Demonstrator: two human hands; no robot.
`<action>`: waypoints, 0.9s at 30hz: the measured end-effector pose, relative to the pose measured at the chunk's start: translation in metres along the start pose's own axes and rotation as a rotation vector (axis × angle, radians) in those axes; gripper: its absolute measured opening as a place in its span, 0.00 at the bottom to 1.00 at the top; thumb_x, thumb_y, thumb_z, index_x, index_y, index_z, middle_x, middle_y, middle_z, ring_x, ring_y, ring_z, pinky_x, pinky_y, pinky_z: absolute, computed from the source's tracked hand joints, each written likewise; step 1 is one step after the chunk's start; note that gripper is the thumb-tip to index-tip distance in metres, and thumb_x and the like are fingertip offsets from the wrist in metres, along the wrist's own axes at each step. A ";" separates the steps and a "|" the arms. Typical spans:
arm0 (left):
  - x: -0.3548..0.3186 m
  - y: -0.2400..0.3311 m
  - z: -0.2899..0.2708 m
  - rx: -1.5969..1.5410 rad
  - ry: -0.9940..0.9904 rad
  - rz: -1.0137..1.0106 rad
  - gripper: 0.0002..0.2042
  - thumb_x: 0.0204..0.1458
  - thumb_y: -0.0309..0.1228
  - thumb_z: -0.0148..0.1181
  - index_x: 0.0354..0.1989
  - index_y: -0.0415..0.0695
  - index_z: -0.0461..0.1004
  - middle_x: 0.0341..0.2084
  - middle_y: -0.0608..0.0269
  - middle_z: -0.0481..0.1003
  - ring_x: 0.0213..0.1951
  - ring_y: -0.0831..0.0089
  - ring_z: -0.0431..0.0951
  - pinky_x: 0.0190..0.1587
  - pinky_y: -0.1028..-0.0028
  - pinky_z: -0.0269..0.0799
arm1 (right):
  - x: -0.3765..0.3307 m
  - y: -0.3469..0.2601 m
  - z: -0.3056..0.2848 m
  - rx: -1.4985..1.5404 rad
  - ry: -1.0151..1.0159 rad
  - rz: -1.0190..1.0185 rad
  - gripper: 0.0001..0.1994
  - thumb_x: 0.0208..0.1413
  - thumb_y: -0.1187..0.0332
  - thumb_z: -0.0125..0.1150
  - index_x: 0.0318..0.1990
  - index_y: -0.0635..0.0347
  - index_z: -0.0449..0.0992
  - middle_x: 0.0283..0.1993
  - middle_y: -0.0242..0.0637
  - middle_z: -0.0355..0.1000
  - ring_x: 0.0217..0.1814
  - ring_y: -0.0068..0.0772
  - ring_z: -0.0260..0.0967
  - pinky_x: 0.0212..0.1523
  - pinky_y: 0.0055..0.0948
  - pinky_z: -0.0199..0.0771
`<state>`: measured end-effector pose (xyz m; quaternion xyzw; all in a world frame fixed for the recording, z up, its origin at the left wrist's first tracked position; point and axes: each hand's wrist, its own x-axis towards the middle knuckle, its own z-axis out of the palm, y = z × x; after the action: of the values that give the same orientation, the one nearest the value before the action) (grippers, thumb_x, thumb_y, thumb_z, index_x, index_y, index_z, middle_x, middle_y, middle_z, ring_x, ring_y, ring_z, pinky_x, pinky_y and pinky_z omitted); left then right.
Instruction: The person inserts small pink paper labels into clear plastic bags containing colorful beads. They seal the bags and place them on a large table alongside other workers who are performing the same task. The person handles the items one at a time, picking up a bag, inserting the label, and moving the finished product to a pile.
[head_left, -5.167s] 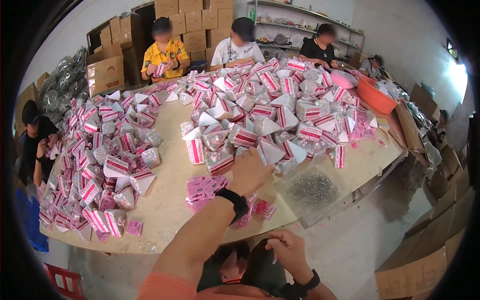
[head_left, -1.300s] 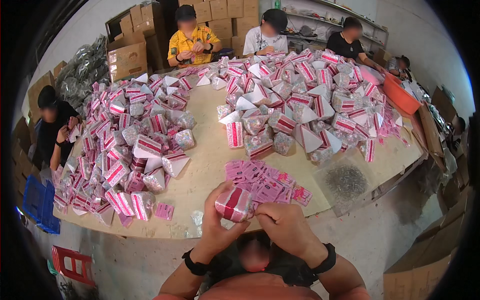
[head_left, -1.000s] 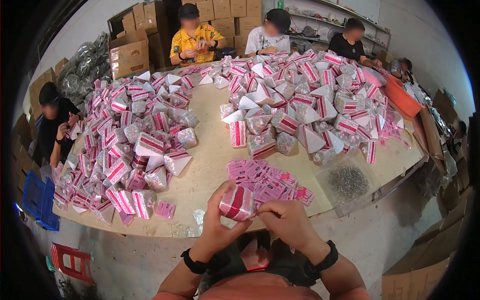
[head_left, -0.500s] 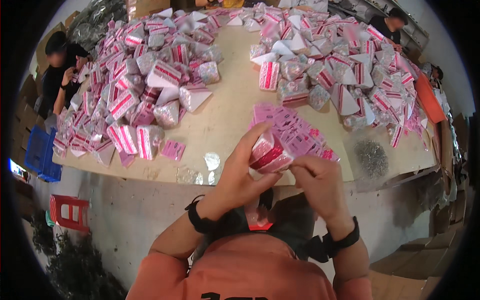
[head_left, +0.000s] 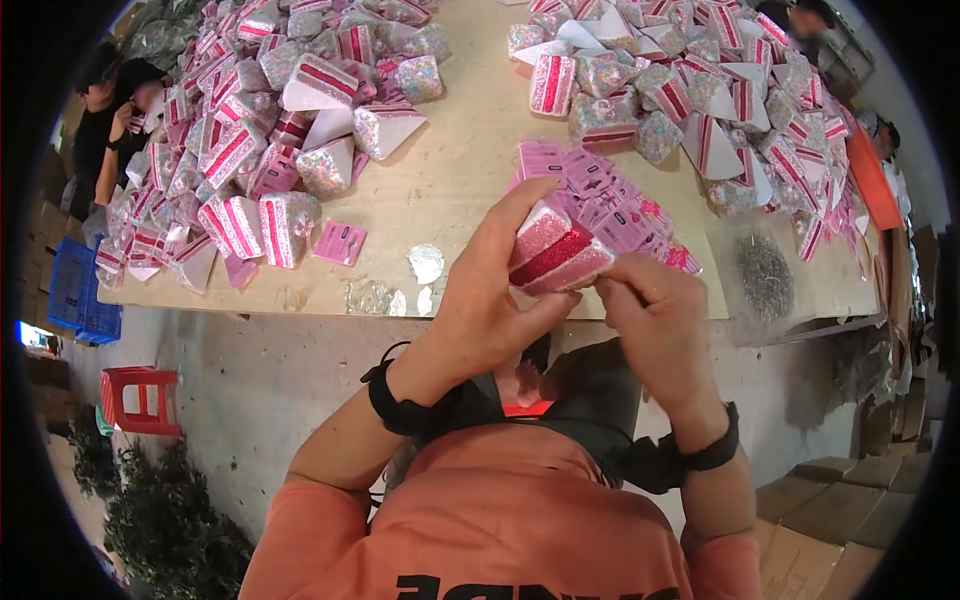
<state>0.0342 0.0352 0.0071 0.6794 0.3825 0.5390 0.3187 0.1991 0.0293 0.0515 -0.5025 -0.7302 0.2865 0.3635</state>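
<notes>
Here the left hand (head_left: 480,300) wraps around a pink glittery wedge packet (head_left: 555,250), held above the table (head_left: 470,170) edge, while the right hand (head_left: 650,310) pinches its lower corner. Pink tags (head_left: 610,200) lie at one o'clock, a packet pile (head_left: 270,130) at ten.

Around you: wooden table (head_left: 470,190), pink-and-white wedge packs heaped at left (head_left: 240,150) and at right (head_left: 700,90). Pink cards (head_left: 610,200) fanned near table edge, one loose card (head_left: 340,242) beside left heap. Clear bag of small metal bits (head_left: 765,275) at right. Below you: red stool (head_left: 140,400), blue crate (head_left: 75,295). Seated person (head_left: 115,125) far left.
</notes>
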 end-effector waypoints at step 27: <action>-0.012 0.004 -0.003 -0.075 0.037 -0.016 0.37 0.35 0.20 0.63 0.57 0.38 0.51 0.53 0.53 0.58 0.52 0.67 0.64 0.51 0.72 0.64 | -0.006 -0.006 0.002 0.015 -0.087 -0.041 0.05 0.49 0.72 0.48 0.27 0.61 0.70 0.22 0.46 0.67 0.26 0.48 0.67 0.26 0.38 0.65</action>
<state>0.0308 0.0229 0.0052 0.6538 0.3731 0.5628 0.3413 0.1956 0.0211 0.0533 -0.4716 -0.7533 0.3060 0.3413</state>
